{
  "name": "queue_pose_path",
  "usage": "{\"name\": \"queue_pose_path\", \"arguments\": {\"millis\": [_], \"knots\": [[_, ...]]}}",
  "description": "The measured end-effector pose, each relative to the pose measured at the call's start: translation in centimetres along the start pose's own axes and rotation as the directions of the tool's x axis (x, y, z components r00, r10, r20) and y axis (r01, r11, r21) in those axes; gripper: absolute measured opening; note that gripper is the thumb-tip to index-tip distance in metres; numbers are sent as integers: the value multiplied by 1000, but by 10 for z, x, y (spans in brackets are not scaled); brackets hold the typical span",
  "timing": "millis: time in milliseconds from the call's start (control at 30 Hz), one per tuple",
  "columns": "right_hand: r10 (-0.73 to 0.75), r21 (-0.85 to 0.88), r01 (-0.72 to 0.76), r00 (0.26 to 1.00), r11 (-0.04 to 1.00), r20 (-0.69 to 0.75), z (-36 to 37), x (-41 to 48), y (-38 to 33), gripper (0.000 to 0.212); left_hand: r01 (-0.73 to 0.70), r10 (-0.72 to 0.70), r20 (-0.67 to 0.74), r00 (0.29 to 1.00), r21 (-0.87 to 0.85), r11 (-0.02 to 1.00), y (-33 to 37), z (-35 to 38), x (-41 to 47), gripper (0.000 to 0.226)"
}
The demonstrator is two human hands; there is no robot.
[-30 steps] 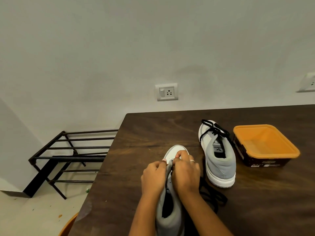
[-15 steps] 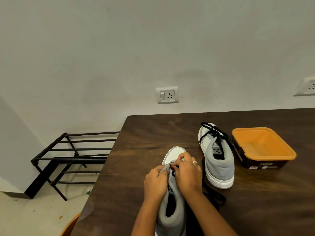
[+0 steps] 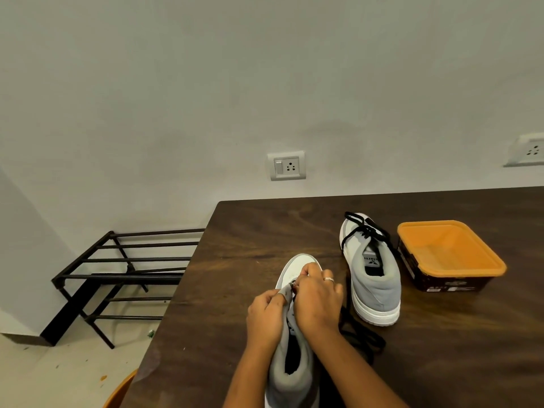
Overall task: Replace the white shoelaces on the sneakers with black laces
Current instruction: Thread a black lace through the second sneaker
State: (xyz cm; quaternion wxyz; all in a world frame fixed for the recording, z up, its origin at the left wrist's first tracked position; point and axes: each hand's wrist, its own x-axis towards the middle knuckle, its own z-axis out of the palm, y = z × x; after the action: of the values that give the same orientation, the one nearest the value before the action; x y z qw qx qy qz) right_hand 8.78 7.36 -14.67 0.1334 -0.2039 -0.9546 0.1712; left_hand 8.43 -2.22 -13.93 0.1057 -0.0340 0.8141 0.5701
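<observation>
Lacing a grey sneaker (image 3: 298, 265), lower centre of frame.
My left hand (image 3: 266, 315) pinches its eyelet flap; my right hand (image 3: 318, 301) pinches a black lace (image 3: 363, 338).

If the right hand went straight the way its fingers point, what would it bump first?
Probably the near sneaker's white toe, just ahead of the right hand; beyond lies bare table. Depth is unclear.

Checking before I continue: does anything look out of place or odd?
Nothing spilled or damaged. A black lace lies in a loose heap on the table beside the near sneaker, and the far sneaker's lace trails loose.
</observation>
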Motion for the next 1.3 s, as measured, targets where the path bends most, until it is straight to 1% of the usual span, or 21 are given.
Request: {"name": "queue_pose_path", "arguments": {"millis": [67, 133, 200, 267, 300, 333, 367, 400, 433, 500, 567, 633, 700, 733, 767, 833, 900, 1033, 1167, 1233, 1300], "knots": [[-21, -29, 21, 1000, 999, 23, -4, -1, -1, 24, 6, -6, -5, 1000, -12, 1000, -1, 0, 0, 37], [-76, -72, 79, 996, 994, 46, -6, -2, -2, 25, 2, -3, -15, 1000, -28, 1000, -1, 0, -1, 40], [-91, -52, 94, 994, 994, 52, -2, -2, 0, 25, -10, 8, -24, 1000, -56, 998, 0, 0, -5, 38], [-87, -8, 87, 996, 996, 12, -4, -3, 0, 16, -33, 32, -32, 999, -60, 998, 1, 1, -7, 32], [-93, -6, 93, 995, 996, -27, -5, -3, -1, 7, -51, 50, -31, 998, -39, 998, 1, 1, -8, 29], [-107, -15, 107, 991, 994, -77, -6, -3, 0, 9, -72, 72, -26, 997, -11, 997, 1, 2, -8, 29], [-122, -43, 118, 988, 992, -97, -5, -2, 0, 16, -89, 89, -17, 996, 25, 996, 1, 3, -8, 30], [-125, -50, 121, 988, 991, -91, -4, -1, 1, 18, -99, 100, -11, 995, 55, 994, 2, 3, -8, 32], [-121, -25, 120, 990, 992, -71, -3, 0, 2, 14, -101, 102, -10, 995, 71, 992, 2, 3, -8, 33], [-110, 54, 115, 990, 992, -83, -4, 2, 6, 8, -96, 97, -13, 995, 63, 993, 0, 2, -7, 35], [-118, 95, 125, 990, 988, -70, -5, 4, 11, 9, -86, 86, -20, 996, 35, 996, -1, 3, -6, 33], [-101, 167, 106, 994, 980, -35, -5, 2, 13, 12, -61, 59, -28, 998, -72, 996, 0, 2, -6, 29], [-66, 235, 73, 997, 969, -39, -4, -1, 13, 12, -20, 16, -26, 1000, -177, 984, 1, 0, -1, 31], [-34, 272, 44, 998, 961, -43, -4, -2, 14, 12, 18, -22, -22, 1000, -197, 980, 1, -1, 2, 29], [-9, 306, 23, 999, 952, -46, -4, -4, 15, 12, 66, -70, -11, 997, -214, 975, 1, -2, 5, 23], [-3, 322, 14, 999, 947, -36, -5, -6, 16, 13, 177, -179, 17, 984, -272, 946, 1, -4, 9, 16], [-9, 301, 14, 1000, 953, -18, -7, -7, 16, 17, 254, -253, 49, 966, -339, 906, 1, -6, 9, 16], [18, 268, -13, 1000, 963, -19, -9, -8, 12, 14, 316, -303, 103, 947, -439, 841, 1, -8, 6, 18], [36, 200, -22, 997, 980, -67, -8, -6, 7, 11, 335, -315, 122, 941, -459, 823, 1, -9, 7, 19], [34, 128, -19, 993, 992, -109, -8, -6, 4, 6, 335, -307, 139, 942, -466, 819, 0, -9, 7, 22], [29, 70, -21, 993, 997, -114, -7, -6, 1, 9, 343, -297, 172, 939, -471, 813, -1, -9, 7, 24]]}}
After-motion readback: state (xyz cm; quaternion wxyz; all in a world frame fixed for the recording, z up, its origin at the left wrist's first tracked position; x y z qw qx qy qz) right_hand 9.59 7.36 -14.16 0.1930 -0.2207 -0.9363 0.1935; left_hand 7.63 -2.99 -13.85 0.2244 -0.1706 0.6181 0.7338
